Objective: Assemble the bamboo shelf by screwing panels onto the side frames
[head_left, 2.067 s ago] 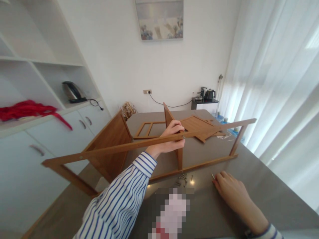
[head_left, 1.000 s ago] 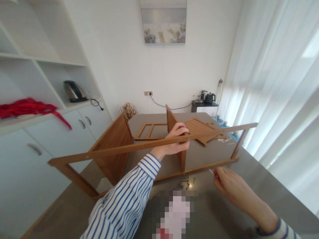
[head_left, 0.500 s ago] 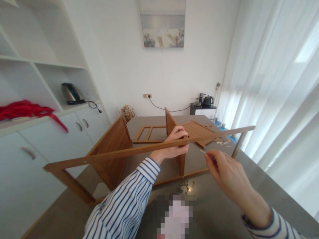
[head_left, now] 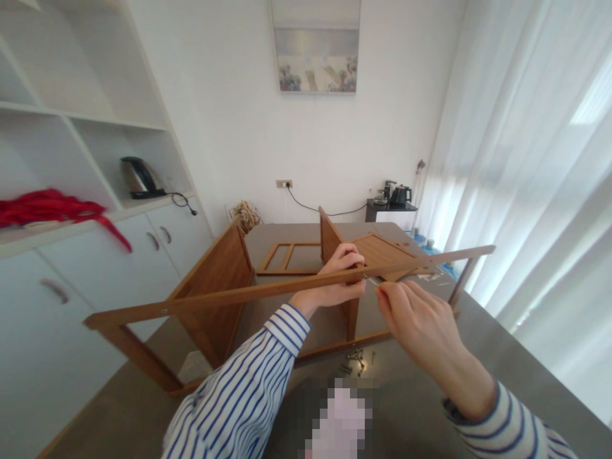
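Note:
My left hand (head_left: 329, 294) is wrapped round the long wooden rail (head_left: 258, 292) where it meets the middle wooden panel (head_left: 329, 237). Fingers lie over the top and the thumb side is below. A small metal screw head (head_left: 364, 276) shows at this joint, just right of those fingers. In a pinch, my right hand (head_left: 423, 322) holds a thin metal hex key (head_left: 372, 281), its tip close to the screw; contact is too small to make out. The rail belongs to a wooden frame standing on the table, with another wooden panel (head_left: 210, 287) upright at its left.
Several loose screws (head_left: 356, 358) lie on the grey table (head_left: 497, 382) near me. Farther back are a slatted wooden frame (head_left: 287, 256) and a flat wooden panel (head_left: 382, 252). White cabinets (head_left: 109, 274) stand at the left, a curtain (head_left: 526, 159) at the right.
My right hand has moved left with the hex key, bringing its tip up to the screw at the joint. My left hand keeps its grip on the rail.

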The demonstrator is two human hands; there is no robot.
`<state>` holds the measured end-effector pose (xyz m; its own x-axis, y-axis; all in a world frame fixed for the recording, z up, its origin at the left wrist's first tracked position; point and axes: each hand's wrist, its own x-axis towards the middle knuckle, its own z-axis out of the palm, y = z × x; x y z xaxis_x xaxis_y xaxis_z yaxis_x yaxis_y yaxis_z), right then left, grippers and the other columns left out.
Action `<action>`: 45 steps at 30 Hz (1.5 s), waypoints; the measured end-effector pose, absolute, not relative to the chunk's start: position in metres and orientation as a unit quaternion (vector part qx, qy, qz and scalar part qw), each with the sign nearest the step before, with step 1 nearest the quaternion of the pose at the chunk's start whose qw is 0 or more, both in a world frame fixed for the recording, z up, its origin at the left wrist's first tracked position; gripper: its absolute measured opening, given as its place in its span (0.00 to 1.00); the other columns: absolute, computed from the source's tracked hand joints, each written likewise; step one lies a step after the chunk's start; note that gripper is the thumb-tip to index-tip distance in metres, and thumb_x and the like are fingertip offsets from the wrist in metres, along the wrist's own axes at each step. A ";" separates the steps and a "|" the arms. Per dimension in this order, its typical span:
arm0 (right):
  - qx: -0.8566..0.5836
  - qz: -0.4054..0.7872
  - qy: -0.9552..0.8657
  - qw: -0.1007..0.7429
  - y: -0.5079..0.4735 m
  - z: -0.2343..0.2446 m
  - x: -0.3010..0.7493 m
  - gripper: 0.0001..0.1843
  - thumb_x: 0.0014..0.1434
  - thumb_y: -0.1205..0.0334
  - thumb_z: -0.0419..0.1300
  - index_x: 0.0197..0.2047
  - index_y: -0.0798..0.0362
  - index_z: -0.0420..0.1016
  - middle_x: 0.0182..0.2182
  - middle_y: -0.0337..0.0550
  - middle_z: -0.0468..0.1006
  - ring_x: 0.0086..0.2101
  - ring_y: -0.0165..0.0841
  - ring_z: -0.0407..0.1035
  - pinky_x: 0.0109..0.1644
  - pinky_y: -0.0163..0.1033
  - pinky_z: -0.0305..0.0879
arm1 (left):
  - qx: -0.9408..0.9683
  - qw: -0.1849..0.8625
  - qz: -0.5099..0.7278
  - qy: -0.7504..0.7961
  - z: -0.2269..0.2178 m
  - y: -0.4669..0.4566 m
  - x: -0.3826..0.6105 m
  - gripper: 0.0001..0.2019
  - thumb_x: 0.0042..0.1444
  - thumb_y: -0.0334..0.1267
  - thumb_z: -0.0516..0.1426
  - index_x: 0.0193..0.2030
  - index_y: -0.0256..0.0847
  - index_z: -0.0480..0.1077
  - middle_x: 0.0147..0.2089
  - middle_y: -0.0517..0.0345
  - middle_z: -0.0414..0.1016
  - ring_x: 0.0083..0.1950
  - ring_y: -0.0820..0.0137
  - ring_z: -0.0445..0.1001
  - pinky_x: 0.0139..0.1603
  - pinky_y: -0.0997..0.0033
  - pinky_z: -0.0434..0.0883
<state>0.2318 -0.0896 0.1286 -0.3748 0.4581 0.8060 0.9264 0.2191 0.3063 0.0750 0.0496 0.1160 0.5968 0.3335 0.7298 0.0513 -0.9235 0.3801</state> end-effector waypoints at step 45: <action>-0.565 0.016 -0.668 0.484 -0.090 0.124 0.199 0.06 0.66 0.60 0.53 0.40 0.50 0.69 0.26 0.35 0.81 0.27 0.31 0.77 0.30 0.32 0.65 | 0.880 0.178 0.430 0.094 0.115 0.054 0.075 0.10 0.49 0.32 0.60 0.38 0.41 0.64 0.47 0.54 0.60 0.49 0.67 0.65 0.53 0.64 0.68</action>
